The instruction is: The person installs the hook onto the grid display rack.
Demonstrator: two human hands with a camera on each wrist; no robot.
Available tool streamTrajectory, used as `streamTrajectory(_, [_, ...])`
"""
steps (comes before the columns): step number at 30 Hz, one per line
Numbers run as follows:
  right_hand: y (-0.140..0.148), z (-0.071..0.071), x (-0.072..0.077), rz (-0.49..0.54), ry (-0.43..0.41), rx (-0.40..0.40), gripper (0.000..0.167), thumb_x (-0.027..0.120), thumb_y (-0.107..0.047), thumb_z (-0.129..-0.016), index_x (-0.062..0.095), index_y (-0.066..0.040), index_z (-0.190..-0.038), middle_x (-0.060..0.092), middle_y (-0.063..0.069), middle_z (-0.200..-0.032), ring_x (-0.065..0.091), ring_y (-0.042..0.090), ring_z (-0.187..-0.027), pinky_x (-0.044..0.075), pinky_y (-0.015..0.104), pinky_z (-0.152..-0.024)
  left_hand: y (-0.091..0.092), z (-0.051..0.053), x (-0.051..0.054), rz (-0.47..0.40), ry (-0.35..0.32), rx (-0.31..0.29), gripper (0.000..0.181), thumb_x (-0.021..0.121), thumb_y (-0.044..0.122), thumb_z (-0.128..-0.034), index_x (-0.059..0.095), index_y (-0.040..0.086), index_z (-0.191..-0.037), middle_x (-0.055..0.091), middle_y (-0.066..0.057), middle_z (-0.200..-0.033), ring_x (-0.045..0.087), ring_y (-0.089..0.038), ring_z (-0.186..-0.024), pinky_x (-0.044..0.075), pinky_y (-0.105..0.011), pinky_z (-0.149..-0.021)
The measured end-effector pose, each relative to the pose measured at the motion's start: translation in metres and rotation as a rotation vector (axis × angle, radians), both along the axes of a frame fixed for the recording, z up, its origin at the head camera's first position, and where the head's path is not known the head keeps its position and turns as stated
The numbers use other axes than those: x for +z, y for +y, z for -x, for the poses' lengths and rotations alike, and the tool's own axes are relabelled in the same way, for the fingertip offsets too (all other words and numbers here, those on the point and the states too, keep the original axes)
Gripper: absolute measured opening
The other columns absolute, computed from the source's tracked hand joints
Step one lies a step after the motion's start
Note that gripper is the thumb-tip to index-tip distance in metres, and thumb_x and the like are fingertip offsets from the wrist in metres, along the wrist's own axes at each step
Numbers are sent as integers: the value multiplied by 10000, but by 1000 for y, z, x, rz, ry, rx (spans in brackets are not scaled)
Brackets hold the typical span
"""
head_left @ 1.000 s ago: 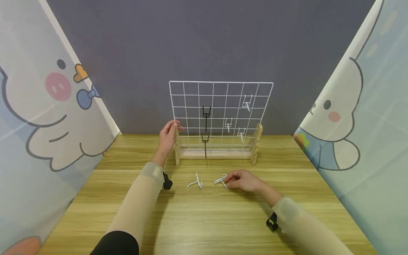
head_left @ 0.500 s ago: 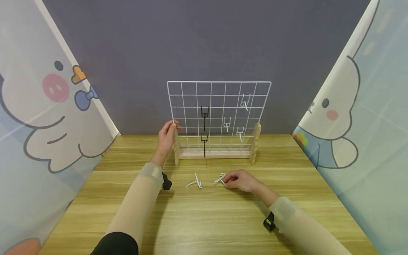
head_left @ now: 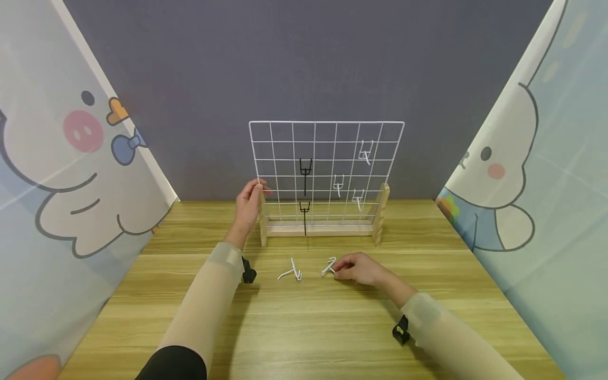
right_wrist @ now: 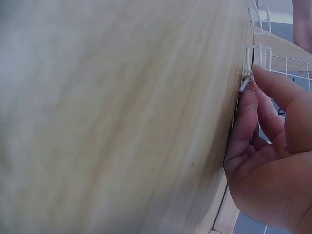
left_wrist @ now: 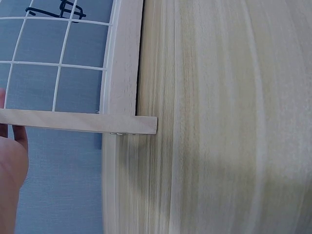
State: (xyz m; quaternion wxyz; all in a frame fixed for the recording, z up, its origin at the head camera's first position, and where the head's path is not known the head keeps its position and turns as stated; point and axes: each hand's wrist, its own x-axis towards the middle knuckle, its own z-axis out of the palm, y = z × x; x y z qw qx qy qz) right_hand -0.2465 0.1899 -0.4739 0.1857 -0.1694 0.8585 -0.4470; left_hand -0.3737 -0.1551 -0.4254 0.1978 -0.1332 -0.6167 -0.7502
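Note:
My left hand (head_left: 247, 207) grips the left wooden upright (left_wrist: 73, 121) of a stand that bears a white wire grid (head_left: 326, 122). In the head view, my right hand (head_left: 362, 269) is low over the table in front of the stand. Its thumb and fingers pinch one end of a white metal hook (right_wrist: 260, 47), whose prongs point away from the hand. A second white hook (head_left: 293, 271) lies on the table left of it. On the grid hang two black hooks, an upper black hook (head_left: 305, 171) and a lower black hook (head_left: 304, 210).
Three white hooks hang on the grid's right half: a top hook (head_left: 364, 154), a middle hook (head_left: 338, 186) and a low hook (head_left: 358, 199). The stand's wooden base (head_left: 320, 231) rests on the wood-grain table (head_left: 304, 327). A dark grey wall (head_left: 328, 63) rises behind.
In my right hand the white hook has turned slightly, its straight end now more hidden by the fingers. My left hand keeps its grip on the upright. The head view has shifted slightly.

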Motion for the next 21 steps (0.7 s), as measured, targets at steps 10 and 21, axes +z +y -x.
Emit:
streamTrajectory(10, [-2,2,-3,-13,9,-34,182,786,-142,-1000,814,-32,-1142,753,4,-941,550,113,-744,470,203,-605,-1,-3,1,14,-8,-8,182,546,181,-1165,725,153,-1173,788,47,-1003,769,-165,-999,575,-215,-892])
streamTrajectory(21, [-3,2,-1,1,-31,-57,175,795,-147,-993,809,-32,-1125,738,10,-942,555,128,-764,470,221,-622,0,-3,2,11,-31,1,276,542,169,-1161,680,-44,-1268,779,-47,-1047,763,-365,-1114,601,-275,-983])
